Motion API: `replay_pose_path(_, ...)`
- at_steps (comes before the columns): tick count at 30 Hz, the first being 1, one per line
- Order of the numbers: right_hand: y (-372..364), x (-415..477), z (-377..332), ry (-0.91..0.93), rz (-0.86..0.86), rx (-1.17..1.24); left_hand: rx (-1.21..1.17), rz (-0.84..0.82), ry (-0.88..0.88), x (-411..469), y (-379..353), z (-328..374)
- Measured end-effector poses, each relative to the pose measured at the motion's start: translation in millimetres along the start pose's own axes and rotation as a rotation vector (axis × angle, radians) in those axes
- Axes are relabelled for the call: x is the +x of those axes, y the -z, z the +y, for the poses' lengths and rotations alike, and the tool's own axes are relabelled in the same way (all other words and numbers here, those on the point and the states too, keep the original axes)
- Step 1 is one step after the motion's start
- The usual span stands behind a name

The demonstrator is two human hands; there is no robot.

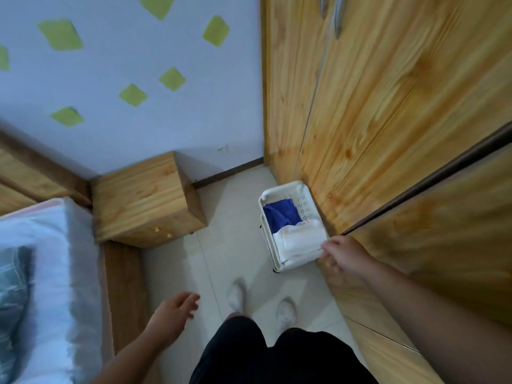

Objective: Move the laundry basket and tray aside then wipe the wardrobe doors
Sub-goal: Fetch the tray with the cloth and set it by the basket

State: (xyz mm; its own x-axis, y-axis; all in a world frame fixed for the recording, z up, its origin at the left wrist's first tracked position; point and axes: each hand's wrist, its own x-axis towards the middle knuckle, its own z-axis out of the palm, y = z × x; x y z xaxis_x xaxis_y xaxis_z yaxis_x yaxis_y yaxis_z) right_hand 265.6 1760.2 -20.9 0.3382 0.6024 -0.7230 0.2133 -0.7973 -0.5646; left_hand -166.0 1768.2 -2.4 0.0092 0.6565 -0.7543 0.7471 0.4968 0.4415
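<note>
A white perforated laundry basket (297, 194) stands on the tiled floor against the wooden wardrobe doors (393, 112). Inside it lie a blue cloth (281, 216) and a white tray or folded white item (300, 243). My right hand (342, 254) reaches down to the basket's near right corner, with its fingers at the rim and the white item; the blur hides whether they grip. My left hand (174, 309) hangs over the floor with relaxed fingers and holds nothing.
A wooden bedside cabinet (144, 200) stands left of the basket, next to a bed (47, 273) with white bedding. Tiled floor (232, 231) runs between bed and wardrobe. My feet in white socks (235, 296) stand on it.
</note>
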Motion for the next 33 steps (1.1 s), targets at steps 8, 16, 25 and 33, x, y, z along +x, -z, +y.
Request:
replay_pose_path(8, -21, 40, -35, -0.189, 0.168, 0.248, 0.141, -0.166, -0.108, 169, 48, 111)
replay_pose_path(16, -64, 24, -23, -0.414, 0.37, 0.526, 0.357, -0.434, -0.24, 253, 56, 233)
replay_pose_path(25, -128, 42, 26, -0.594, 0.486, 0.841, 0.788, -0.469, -0.504, 303, -11, 314)
replay_pose_path(33, -163, 93, 60, -0.644, 0.557, 0.837, 0.811, -0.403, -0.509, 354, -72, 316)
